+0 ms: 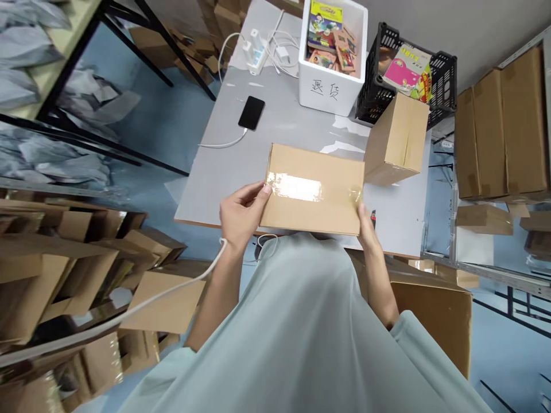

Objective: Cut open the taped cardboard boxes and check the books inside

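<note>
A flat brown cardboard box [310, 215] with shiny clear tape across its top is held between my two hands at the front edge of the table. My left hand [243, 209] grips its left end, thumb on the top face and fingers at the side. Against the right end rests my right hand [367, 226], its fingers partly hidden behind the box. Just beyond that hand lies a small red and black tool [373, 218], mostly covered. Another taped carton [398, 137] stands to the right on the grey table [224, 172].
A black phone [252, 113] on a white cable and a power strip [257, 57] lie at the left. A white foam bin [331, 92] and a black crate [443, 86] hold books. Open cartons [167, 298] crowd the lower left; a large carton [434, 315] stands at lower right.
</note>
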Demonstrator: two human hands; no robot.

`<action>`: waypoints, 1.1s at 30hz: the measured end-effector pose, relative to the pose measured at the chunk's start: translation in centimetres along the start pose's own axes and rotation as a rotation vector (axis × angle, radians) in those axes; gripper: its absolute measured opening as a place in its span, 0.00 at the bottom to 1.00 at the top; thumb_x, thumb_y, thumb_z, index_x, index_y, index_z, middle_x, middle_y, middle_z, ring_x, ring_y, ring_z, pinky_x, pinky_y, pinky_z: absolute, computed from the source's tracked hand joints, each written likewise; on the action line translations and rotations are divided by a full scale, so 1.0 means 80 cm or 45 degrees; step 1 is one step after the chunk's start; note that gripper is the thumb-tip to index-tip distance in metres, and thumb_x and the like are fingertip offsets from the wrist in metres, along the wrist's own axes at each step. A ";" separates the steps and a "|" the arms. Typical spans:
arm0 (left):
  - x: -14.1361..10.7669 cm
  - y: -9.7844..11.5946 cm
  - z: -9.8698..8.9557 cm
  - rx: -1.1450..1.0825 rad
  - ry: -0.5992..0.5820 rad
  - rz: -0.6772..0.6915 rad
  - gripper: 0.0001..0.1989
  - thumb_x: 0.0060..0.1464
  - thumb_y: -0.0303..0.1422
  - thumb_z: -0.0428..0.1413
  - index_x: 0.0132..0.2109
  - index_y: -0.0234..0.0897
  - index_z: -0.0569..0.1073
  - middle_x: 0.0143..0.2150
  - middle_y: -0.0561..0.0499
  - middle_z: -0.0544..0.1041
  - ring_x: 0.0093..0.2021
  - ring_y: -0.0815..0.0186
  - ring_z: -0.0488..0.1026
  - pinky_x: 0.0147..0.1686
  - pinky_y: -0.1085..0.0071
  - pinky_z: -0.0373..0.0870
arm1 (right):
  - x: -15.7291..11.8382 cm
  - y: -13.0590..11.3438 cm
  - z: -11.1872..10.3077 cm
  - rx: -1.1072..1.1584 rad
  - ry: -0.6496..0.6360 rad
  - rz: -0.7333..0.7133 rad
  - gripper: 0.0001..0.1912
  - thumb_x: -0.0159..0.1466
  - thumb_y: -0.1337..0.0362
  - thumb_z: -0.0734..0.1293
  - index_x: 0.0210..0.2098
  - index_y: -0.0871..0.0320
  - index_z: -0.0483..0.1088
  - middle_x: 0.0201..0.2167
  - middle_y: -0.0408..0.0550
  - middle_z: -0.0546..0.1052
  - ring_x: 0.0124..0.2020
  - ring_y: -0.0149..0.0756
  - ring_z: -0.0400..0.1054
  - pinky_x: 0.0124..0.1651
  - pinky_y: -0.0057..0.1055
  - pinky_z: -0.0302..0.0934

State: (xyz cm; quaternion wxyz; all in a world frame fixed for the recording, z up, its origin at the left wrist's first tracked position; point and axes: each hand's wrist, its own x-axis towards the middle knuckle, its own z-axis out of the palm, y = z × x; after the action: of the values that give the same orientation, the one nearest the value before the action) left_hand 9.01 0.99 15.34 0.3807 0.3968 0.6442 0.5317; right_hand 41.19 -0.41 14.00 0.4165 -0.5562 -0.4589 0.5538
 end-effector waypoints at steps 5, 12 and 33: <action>0.013 -0.022 -0.015 0.054 0.043 0.010 0.22 0.62 0.51 0.71 0.51 0.37 0.88 0.51 0.42 0.89 0.54 0.50 0.86 0.60 0.55 0.85 | 0.009 -0.001 0.035 0.073 -0.092 -0.030 0.46 0.71 0.29 0.70 0.80 0.43 0.68 0.79 0.43 0.73 0.86 0.53 0.56 0.89 0.55 0.51; 0.018 -0.023 -0.022 0.129 -0.108 0.097 0.29 0.69 0.52 0.65 0.68 0.39 0.83 0.60 0.41 0.87 0.62 0.50 0.84 0.70 0.55 0.77 | 0.023 0.040 0.016 0.137 -0.066 0.028 0.48 0.72 0.22 0.61 0.79 0.43 0.69 0.81 0.43 0.71 0.86 0.48 0.56 0.87 0.53 0.53; 0.074 -0.053 -0.067 0.635 0.084 0.031 0.18 0.71 0.32 0.55 0.59 0.31 0.84 0.52 0.43 0.88 0.58 0.53 0.84 0.66 0.56 0.78 | 0.030 0.118 -0.022 0.005 0.375 0.110 0.49 0.61 0.32 0.79 0.70 0.59 0.79 0.77 0.59 0.75 0.79 0.57 0.68 0.84 0.56 0.59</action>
State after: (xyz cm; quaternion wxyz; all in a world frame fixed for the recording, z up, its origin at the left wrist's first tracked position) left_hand 1.35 3.89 11.55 0.2434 0.4685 0.7626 0.3737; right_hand 43.29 -0.16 4.29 0.4562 -0.6498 -0.3673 0.4846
